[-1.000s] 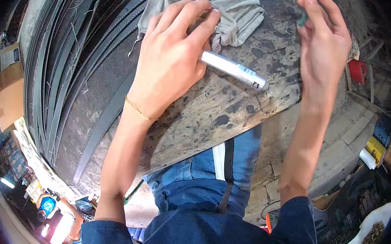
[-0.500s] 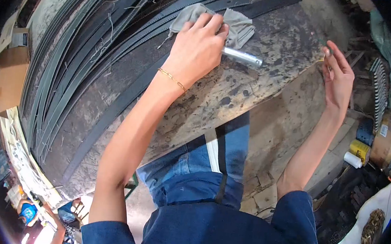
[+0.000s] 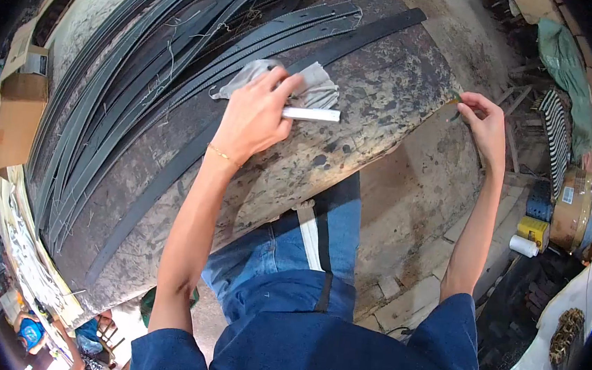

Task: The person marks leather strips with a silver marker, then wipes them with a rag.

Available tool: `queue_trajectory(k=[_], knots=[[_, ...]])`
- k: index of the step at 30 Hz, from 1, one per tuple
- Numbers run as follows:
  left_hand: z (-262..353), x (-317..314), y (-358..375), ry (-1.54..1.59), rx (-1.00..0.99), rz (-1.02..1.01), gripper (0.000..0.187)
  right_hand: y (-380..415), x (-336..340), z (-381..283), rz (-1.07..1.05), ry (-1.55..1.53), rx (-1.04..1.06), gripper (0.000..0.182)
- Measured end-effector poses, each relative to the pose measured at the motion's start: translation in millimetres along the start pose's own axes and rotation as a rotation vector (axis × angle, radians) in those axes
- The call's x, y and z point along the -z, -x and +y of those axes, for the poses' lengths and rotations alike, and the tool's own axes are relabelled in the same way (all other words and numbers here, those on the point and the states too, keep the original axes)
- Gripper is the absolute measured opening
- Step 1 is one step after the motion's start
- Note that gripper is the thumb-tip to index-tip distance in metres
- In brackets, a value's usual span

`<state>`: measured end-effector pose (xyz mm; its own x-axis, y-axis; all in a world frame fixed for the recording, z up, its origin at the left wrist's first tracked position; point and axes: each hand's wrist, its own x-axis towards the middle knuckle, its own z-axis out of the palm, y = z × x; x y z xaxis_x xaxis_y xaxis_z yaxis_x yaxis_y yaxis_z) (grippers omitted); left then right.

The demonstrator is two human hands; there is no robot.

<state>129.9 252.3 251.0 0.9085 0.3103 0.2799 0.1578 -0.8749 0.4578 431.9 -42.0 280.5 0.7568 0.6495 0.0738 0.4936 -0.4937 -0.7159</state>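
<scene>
My left hand (image 3: 253,115) lies palm down on the stained worktop (image 3: 380,87), fingers closed around the near end of a silver tube (image 3: 312,114). The tube lies flat and points to the right, most of its length sticking out past my thumb and forefinger. My fingertips also press on a crumpled grey rag (image 3: 304,85), which sits bunched on the far side of the tube, touching both the tube and my hand. A thin gold bracelet (image 3: 223,155) circles that wrist.

My right hand (image 3: 485,127) is well apart from the tube, out at the right corner of the worktop. Its fingers are curled and pinched together on something small and dark at the table edge; it is too small for me to tell what it is. So the tube is under my left hand, to the left of my right hand, with bare stained surface between them.

To the left of my left hand, long dark metal strips (image 3: 144,82) run in a curved bundle along the worktop, from near left to far right; one broad strip passes just beyond the rag. Cardboard boxes (image 3: 13,114) stand at the far left edge. On the floor to the right are a yellow can (image 3: 539,228) and a white roll (image 3: 523,245) beside it.
</scene>
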Motion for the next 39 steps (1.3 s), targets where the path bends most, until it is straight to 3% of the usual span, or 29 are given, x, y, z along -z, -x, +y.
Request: queue_trajectory(k=[2, 5, 11, 14, 17, 29, 31, 37, 39], knots=[[6.4, -4.6, -16.1, -0.11, -0.018, -0.092, 0.059, -4.3, -0.7, 1.1, -0.079, 0.095, 0.015, 0.02], [14.5, -2.3, -33.8, -0.237, 0.01, -0.276, 0.061, -8.9, 0.3, -1.1, -0.124, 0.149, -0.022, 0.021], [3.6, -4.3, -13.5, -0.202, -0.096, -0.17, 0.054, -17.4, -0.3, 0.8, -0.112, 0.136, 0.028, 0.019], [-0.6, -5.2, -8.4, -0.014, -0.059, -0.107, 0.056, -20.5, -1.5, 0.9, -0.127, 0.168, 0.073, 0.019], [16.1, 0.5, -21.8, -0.068, 0.06, -0.214, 0.06, -22.8, -4.6, -1.0, -0.167, 0.159, 0.02, 0.019], [28.2, -12.2, -32.7, -0.242, 0.028, -0.265, 0.067, -33.8, -7.9, -4.0, -0.228, 0.184, -0.056, 0.022], [29.3, -12.2, -32.1, -0.225, 0.116, -0.287, 0.068, -35.4, -10.7, 3.3, -0.191, 0.202, 0.012, 0.022], [17.6, -12.2, -19.5, -0.099, 0.086, -0.163, 0.047, -40.9, -13.8, -1.6, -0.179, 0.263, 0.075, 0.022], [14.6, -6.7, -19.9, 0.037, 0.057, -0.017, 0.037, -44.1, -14.2, -5.3, -0.2, 0.27, 0.017, 0.023]])
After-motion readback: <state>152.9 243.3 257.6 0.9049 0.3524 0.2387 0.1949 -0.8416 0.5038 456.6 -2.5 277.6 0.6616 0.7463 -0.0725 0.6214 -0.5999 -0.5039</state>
